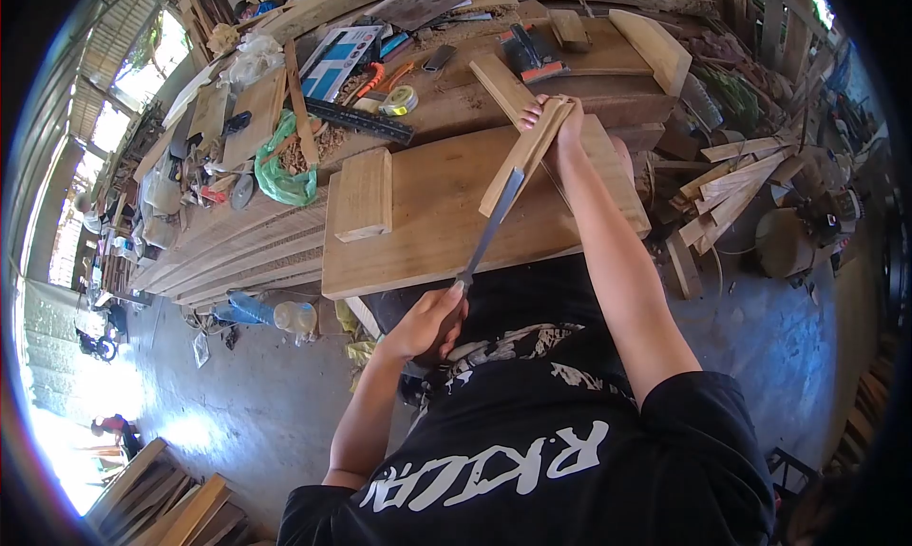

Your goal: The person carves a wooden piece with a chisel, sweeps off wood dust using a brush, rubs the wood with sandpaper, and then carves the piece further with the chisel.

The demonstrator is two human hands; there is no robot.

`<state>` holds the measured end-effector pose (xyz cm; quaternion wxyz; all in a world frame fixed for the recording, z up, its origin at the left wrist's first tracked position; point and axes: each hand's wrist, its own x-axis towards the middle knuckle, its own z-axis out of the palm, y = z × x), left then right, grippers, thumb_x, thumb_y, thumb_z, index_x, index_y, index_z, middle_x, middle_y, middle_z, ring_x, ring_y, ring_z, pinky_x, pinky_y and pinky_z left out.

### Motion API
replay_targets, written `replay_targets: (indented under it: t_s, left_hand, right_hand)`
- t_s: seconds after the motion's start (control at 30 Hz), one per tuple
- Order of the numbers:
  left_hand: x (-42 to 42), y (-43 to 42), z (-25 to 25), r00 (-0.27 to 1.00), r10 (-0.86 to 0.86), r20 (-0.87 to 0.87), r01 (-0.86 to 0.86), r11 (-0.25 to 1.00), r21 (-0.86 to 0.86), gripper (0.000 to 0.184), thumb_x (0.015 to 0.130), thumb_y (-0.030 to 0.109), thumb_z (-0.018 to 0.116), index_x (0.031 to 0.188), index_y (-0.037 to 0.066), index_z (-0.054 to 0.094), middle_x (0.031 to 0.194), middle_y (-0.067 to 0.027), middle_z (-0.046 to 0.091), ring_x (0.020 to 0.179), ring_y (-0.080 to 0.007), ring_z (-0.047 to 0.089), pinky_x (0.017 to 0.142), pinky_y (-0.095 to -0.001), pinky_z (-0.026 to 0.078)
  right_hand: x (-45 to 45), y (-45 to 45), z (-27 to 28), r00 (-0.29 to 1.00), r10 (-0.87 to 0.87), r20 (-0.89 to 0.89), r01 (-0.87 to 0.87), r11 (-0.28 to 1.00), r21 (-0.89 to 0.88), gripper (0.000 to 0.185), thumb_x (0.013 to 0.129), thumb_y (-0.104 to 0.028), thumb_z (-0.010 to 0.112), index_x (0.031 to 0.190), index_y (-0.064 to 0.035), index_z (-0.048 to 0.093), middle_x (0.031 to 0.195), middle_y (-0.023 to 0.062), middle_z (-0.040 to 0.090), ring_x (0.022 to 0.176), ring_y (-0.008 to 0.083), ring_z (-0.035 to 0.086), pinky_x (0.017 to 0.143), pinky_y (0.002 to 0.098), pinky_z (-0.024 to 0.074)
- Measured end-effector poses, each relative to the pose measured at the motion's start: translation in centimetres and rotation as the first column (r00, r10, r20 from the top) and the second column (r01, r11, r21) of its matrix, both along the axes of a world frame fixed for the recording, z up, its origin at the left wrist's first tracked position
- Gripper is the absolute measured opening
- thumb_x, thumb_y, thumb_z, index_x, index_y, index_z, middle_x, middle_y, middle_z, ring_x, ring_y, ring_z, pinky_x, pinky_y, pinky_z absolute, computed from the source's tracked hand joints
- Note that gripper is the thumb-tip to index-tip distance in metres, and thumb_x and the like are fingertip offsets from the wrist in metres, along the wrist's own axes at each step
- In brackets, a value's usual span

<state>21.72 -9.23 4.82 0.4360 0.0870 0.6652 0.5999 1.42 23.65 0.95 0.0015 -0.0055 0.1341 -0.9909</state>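
Note:
My left hand (432, 323) is wrapped round the handle of a long flat metal file (489, 230), low in front of my body. The file's far end lies against the lower end of a narrow wooden piece (521, 166). Around that piece's upper end, my right hand (560, 121) is closed. The piece is held tilted above a wide wooden board (446, 199). Another light strip of wood (501, 88) runs behind my right hand. On the board's left part lies a small wooden block (365, 194).
Behind the board, a bench holds a tape roll (399, 100), a black ruler (356, 120), a red-and-black tool (534, 57) and a green plastic bag (285, 171). Wood offcuts (741, 180) are piled at right. Plastic bottles (294, 318) stand below the bench at left.

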Motion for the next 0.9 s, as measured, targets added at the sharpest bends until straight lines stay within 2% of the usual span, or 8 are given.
replay_targets:
  t_s: [0.2,0.6,0.67,0.7,0.9]
  left_hand:
    - [-0.7,2.4,0.1,0.998,0.040,-0.047,-0.041,0.999,-0.022,0.052,0.101,0.053,0.037,0.087,0.005,0.047,0.052,-0.0030,0.045,0.040,-0.0124,0.045,0.039,-0.0267,0.040]
    - [1.4,-1.5,-0.6,1.000,0.007,0.010,-0.007,0.999,-0.034,0.054,0.101,0.055,0.036,0.088,0.005,0.049,0.053,-0.0017,0.046,0.040,-0.0116,0.046,0.039,-0.0254,0.040]
    - [1.1,-1.3,-0.6,1.000,0.001,0.014,-0.001,1.000,-0.024,0.054,0.101,0.055,0.036,0.088,0.005,0.049,0.053,-0.0017,0.046,0.040,-0.0119,0.046,0.039,-0.0256,0.041]
    - [1.0,-1.2,-0.6,1.000,0.002,0.008,-0.002,1.000,-0.021,0.054,0.101,0.054,0.036,0.087,0.004,0.049,0.053,-0.0022,0.046,0.040,-0.0121,0.046,0.039,-0.0259,0.041]
    - [-0.1,1.6,0.3,0.999,0.038,0.005,-0.038,0.999,-0.023,0.053,0.101,0.054,0.037,0.087,0.003,0.048,0.054,-0.0033,0.046,0.041,-0.0126,0.046,0.040,-0.0267,0.040]
  right_hand:
    - [1.0,-0.7,0.9,0.996,-0.072,0.044,0.071,0.997,0.031,0.030,0.082,-0.038,0.039,0.075,-0.0098,0.046,0.065,0.0034,0.035,0.058,0.0178,0.034,0.054,0.0322,0.0326]
    - [0.8,-0.6,0.9,0.998,-0.035,0.051,0.036,0.999,-0.006,0.033,0.081,-0.041,0.038,0.074,-0.0099,0.046,0.064,0.0030,0.035,0.058,0.0180,0.035,0.054,0.0318,0.0324]
    - [-1.8,0.3,-2.2,1.000,-0.005,-0.026,0.004,0.999,-0.043,0.033,0.081,-0.041,0.038,0.074,-0.0101,0.046,0.064,0.0028,0.035,0.058,0.0182,0.035,0.054,0.0321,0.0325]
    - [-1.7,0.0,-1.6,0.998,0.008,-0.066,-0.012,0.998,-0.061,0.033,0.081,-0.041,0.038,0.074,-0.0102,0.046,0.064,0.0028,0.035,0.058,0.0183,0.035,0.054,0.0322,0.0325]
    - [1.2,-1.0,1.3,0.993,-0.086,0.085,0.080,0.994,0.073,0.032,0.081,-0.041,0.037,0.074,-0.0102,0.045,0.064,0.0029,0.034,0.058,0.0179,0.035,0.054,0.0322,0.0328]
